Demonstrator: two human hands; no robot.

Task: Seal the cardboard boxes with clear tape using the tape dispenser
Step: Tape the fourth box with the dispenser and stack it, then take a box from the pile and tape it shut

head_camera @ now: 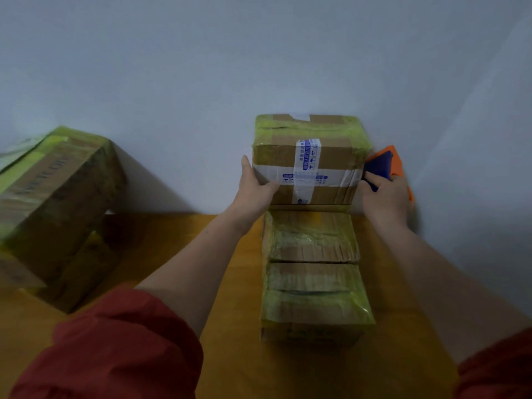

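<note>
The wall (pixel 201 67) stands directly behind the box stack (pixel 311 269). Left of the stack, bare table (pixel 178 240) lies open up to a second box pile (pixel 57 211).

Parcel-packing spot, plain room, home or shop cannot be told, wooden table (pixel 230 355) against bare pale wall (pixel 259 53), taped cardboard boxes (pixel 311 277) stacked at table's far edge, larger box (pixel 57 197) at left edge, orange-and-blue tape dispenser (pixel 383 165) beside the stack

I see a yellow-orange wooden table (pixel 230 355) filling the lower frame and running back to the wall (pixel 259 53). Right of centre, a stack of taped cardboard boxes (pixel 313 309) stands on it. At the left edge sits a second pile of boxes (pixel 57 203), its upper one tilted.
</note>
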